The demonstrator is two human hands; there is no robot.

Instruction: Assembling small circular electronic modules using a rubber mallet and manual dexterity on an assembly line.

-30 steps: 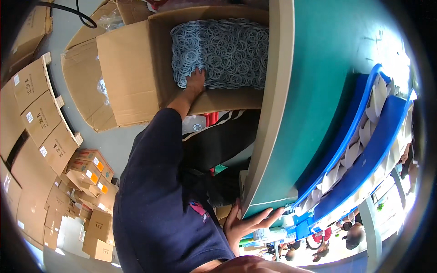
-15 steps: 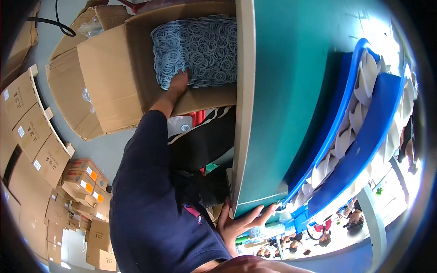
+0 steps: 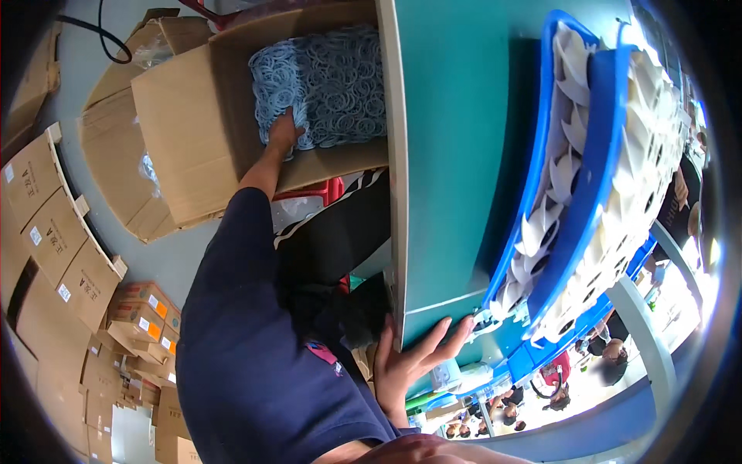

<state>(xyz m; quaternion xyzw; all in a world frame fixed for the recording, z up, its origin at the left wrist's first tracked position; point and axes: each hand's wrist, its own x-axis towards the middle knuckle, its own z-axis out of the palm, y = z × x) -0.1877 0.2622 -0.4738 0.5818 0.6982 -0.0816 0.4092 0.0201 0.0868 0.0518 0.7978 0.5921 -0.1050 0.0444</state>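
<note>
Left hand (image 3: 283, 133) dipped among pale blue-grey rings (image 3: 344, 85) in an open cardboard box (image 3: 182, 139), its grip hidden, right hand (image 3: 406, 370) spread flat well apart on the green tabletop (image 3: 456, 178) at its edge, white bladed parts (image 3: 573, 69) held in a blue tray (image 3: 591, 201) beyond its fingertips

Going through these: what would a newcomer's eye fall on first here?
Probably the mass of grey-blue rings in the open cardboard box, upper left of centre, with the left hand reaching in. Next, white curved-bladed parts piled on both sides of a blue wall at right, beyond the green tabletop, where the right hand rests at the corner.
</note>
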